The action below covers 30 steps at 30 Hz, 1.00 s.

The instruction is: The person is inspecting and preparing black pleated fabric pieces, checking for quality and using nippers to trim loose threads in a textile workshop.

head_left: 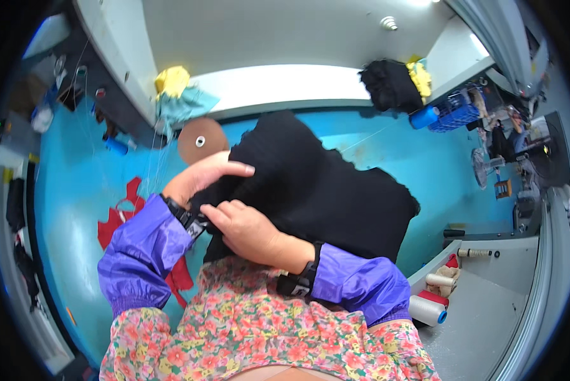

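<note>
A large piece of black cloth with ragged, wavy edges spreads in front of me, above my lap and the blue floor. My left hand grips its left side, thumb stretched over the top and the other fingers hidden beneath. Just below, my right hand is closed in a pinch at the cloth's near left edge, thumb and fingertips together close to my left wrist. Both forearms wear purple sleeve covers, with black straps at the wrists.
A brown thread cone stands beyond my left hand. Red cloth pieces lie at the left. At the right, a grey tray holds a white thread spool. A black cloth bundle and a blue crate are farther back.
</note>
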Each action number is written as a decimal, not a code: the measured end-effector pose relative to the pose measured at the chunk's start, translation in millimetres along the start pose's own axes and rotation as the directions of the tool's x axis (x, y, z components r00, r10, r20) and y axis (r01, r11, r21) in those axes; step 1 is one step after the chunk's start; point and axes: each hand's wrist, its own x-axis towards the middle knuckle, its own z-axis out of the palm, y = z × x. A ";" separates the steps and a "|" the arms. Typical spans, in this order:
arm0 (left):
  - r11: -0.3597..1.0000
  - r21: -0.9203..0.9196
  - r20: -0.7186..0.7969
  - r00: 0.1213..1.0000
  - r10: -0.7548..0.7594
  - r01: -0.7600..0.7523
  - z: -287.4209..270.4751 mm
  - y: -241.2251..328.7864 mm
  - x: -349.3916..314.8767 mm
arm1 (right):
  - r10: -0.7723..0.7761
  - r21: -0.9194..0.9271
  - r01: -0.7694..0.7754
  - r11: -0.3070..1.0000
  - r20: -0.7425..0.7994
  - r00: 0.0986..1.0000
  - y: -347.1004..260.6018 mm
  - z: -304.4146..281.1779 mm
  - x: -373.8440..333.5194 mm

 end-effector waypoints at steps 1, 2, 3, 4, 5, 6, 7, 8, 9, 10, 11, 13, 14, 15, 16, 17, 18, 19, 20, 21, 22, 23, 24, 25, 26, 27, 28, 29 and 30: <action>0.997 0.068 0.064 0.997 0.033 -0.038 -3.1 -3.6 6.4 | -0.026 -0.031 0.024 0.999 -0.054 0.998 -1.2 -2.0 -0.2; 0.987 0.156 0.042 0.999 0.023 -0.029 -7.0 -3.5 10.6 | -0.021 -0.015 0.020 1.000 -0.068 0.997 -0.7 -3.9 -0.4; 0.993 0.114 -0.009 1.000 0.005 -0.004 -7.0 -0.7 9.2 | -0.008 0.025 0.009 1.000 -0.019 1.000 -3.2 -13.0 -0.3; 0.998 0.063 -0.053 0.998 0.032 -0.028 -2.2 7.1 5.9 | 0.000 0.065 0.002 0.998 -0.027 1.000 -5.0 -21.3 -1.2; 0.998 0.010 -0.100 0.993 0.055 -0.054 2.5 18.6 0.5 | 0.007 0.109 -0.004 0.994 -0.033 0.999 -6.7 -29.5 -1.2; 0.993 0.012 -0.163 0.980 0.116 -0.116 3.2 28.6 -5.1 | 0.006 0.097 -0.002 0.995 -0.047 0.999 -10.0 -38.5 -0.2; 0.985 0.014 -0.221 0.960 0.173 -0.174 9.3 42.2 -10.5 | -0.017 0.094 0.027 0.995 -0.096 0.995 -11.3 -47.2 0.3; 0.975 -0.112 -0.216 0.962 0.164 -0.191 18.6 57.9 -20.5 | -0.043 0.091 0.056 0.994 -0.144 0.989 -13.0 -54.5 1.6; 0.975 -0.058 -0.272 0.943 0.193 -0.217 14.6 65.8 -22.1 | -0.040 0.079 0.052 0.996 -0.155 0.987 -14.6 -62.5 3.6; 0.972 -0.058 -0.263 0.943 0.203 -0.226 18.3 77.1 -27.9 | -0.070 0.078 0.089 0.993 -0.224 0.972 -15.5 -70.1 6.2; 0.970 -0.059 -0.254 0.944 0.212 -0.234 21.5 85.7 -33.0 | -0.099 0.075 0.126 0.989 -0.291 0.952 -17.1 -76.9 8.0; 0.974 0.021 -0.271 0.937 0.222 -0.225 13.1 90.6 -38.8 | -0.065 0.168 0.132 0.977 -0.359 0.931 -19.9 -79.3 15.5; 0.975 0.060 -0.268 0.937 0.223 -0.214 12.7 93.2 -41.4 | 0.042 0.348 0.083 0.934 -0.337 0.940 -18.9 -77.8 19.5; 0.974 0.096 -0.273 0.936 0.222 -0.203 13.5 92.3 -45.9 | 0.139 0.521 0.036 0.853 -0.293 0.946 -19.6 -75.6 22.8; 0.977 0.025 -0.288 0.935 0.209 -0.211 15.6 87.9 -48.1 | 0.167 0.599 0.056 0.799 -0.310 0.936 -21.1 -78.2 27.1; 0.977 0.032 -0.281 0.937 0.209 -0.209 15.8 82.2 -49.5 | 0.170 0.596 0.058 0.801 -0.319 0.933 -19.8 -74.5 27.7; 0.981 -0.001 -0.301 0.936 0.182 -0.192 14.8 76.9 -51.3 | 0.199 0.644 0.054 0.764 -0.315 0.928 -18.9 -69.9 26.9; 0.984 -0.038 -0.327 0.933 0.151 -0.173 9.6 69.1 -54.4 | 0.227 0.694 0.051 0.718 -0.304 0.925 -19.8 -69.2 27.6; 0.992 -0.039 -0.336 0.936 0.103 -0.123 -5.6 57.1 -56.9 | 0.286 0.738 -0.040 0.673 -0.211 0.935 -22.4 -73.2 24.8; 0.996 -0.042 -0.347 0.936 0.054 -0.073 -22.6 42.1 -60.7 | 0.285 0.738 -0.033 0.674 -0.218 0.933 -24.0 -76.3 22.8; 0.967 -0.225 -0.289 0.956 0.048 -0.116 -28.9 29.7 -61.3 | 0.345 0.820 -0.100 0.563 -0.123 0.931 -22.2 -77.8 21.8; 0.969 -0.222 -0.285 0.958 0.043 -0.110 -32.0 22.1 -61.8 | 0.390 0.883 -0.166 0.439 -0.021 0.921 -21.2 -79.0 20.5; 0.969 -0.205 -0.320 0.945 0.069 -0.140 -28.4 20.5 -61.2 | 0.427 0.927 -0.150 0.344 -0.012 0.904 -23.1 -82.6 18.9; 0.967 -0.188 -0.353 0.931 0.095 -0.170 -23.6 20.1 -59.7 | 0.438 0.925 -0.142 0.352 -0.029 0.898 -22.6 -86.4 15.2; 0.973 -0.162 -0.359 0.929 0.095 -0.162 -7.7 34.5 -63.1 | 0.439 0.937 -0.155 0.314 0.001 0.899 -21.1 -90.0 11.9; 0.975 -0.159 -0.356 0.930 0.091 -0.157 -5.0 41.5 -66.8 | 0.438 0.947 -0.168 0.275 0.032 0.898 -19.3 -93.5 8.0; 0.978 -0.126 -0.386 0.917 0.104 -0.164 -3.6 46.3 -70.1 | 0.418 0.932 -0.180 0.316 0.033 0.908 -16.8 -98.1 1.8; 0.980 -0.094 -0.427 0.897 0.117 -0.173 -3.6 50.6 -76.3 | 0.432 0.911 -0.244 0.331 0.084 0.898 -19.3 -111.2 -2.3; 0.975 -0.091 -0.481 0.866 0.134 -0.201 2.8 60.4 -77.0 | 0.452 0.888 -0.238 0.393 0.039 0.891 -15.5 -120.2 -8.1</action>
